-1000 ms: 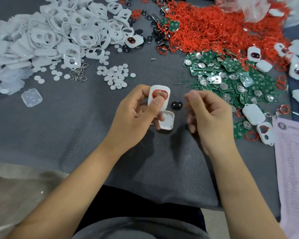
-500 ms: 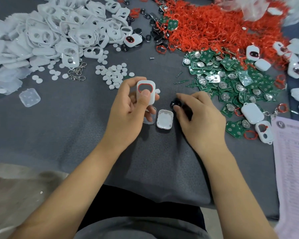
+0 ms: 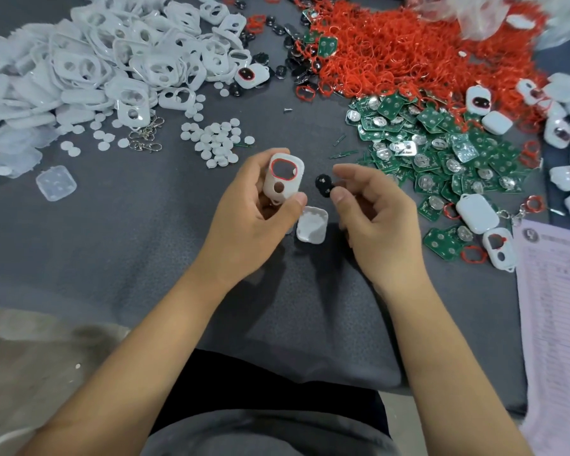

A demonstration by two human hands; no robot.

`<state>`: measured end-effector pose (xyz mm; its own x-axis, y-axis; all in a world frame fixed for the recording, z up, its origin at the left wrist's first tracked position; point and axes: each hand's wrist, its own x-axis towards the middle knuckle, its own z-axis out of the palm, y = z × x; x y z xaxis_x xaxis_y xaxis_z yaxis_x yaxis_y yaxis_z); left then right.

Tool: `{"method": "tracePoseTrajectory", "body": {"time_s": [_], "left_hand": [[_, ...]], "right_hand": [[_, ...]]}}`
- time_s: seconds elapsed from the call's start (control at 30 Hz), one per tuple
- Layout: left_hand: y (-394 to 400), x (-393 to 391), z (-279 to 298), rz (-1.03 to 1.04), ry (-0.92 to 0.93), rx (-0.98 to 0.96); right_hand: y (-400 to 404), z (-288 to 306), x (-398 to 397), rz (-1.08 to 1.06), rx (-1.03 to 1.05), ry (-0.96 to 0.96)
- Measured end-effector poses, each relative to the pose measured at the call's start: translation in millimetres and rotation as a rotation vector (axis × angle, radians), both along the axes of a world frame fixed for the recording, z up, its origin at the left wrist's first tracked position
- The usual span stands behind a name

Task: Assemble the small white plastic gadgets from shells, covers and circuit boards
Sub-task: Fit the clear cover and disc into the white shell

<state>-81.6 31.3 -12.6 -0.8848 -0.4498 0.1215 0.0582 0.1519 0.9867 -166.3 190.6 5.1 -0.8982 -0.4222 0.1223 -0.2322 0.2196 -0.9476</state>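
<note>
My left hand grips a white plastic shell upright; a red ring lines its large opening and a round hole sits below it. My right hand pinches a small black button pad between thumb and forefinger, just right of the shell and not touching it. A white back cover lies hollow side up on the grey cloth between my hands.
White shells are heaped at the back left, with small white discs and metal clasps nearer. Red rings pile at the back right above green circuit boards. Assembled gadgets and a printed sheet lie right.
My right hand picked the black button pad off the cloth and raised it beside the shell. My left hand shifted its grip, so the shell's lower hole now shows.
</note>
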Motion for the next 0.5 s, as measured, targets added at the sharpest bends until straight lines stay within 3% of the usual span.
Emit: {"method": "tracePoseTrajectory", "body": {"time_s": [0.17, 0.37, 0.5], "left_hand": [[2.9, 2.4, 4.1, -0.039, -0.043, -0.024], [3.9, 1.3, 7.2, -0.075, -0.062, 0.142], [4.3, 2.3, 7.4, -0.049, -0.051, 0.126]], "right_hand": [[1.9, 1.6, -2.4, 0.009, -0.120, -0.174], [1.6, 1.9, 1.4, -0.015, -0.045, -0.133], [-0.5, 5.6, 4.9, -0.002, -0.081, -0.160]]}}
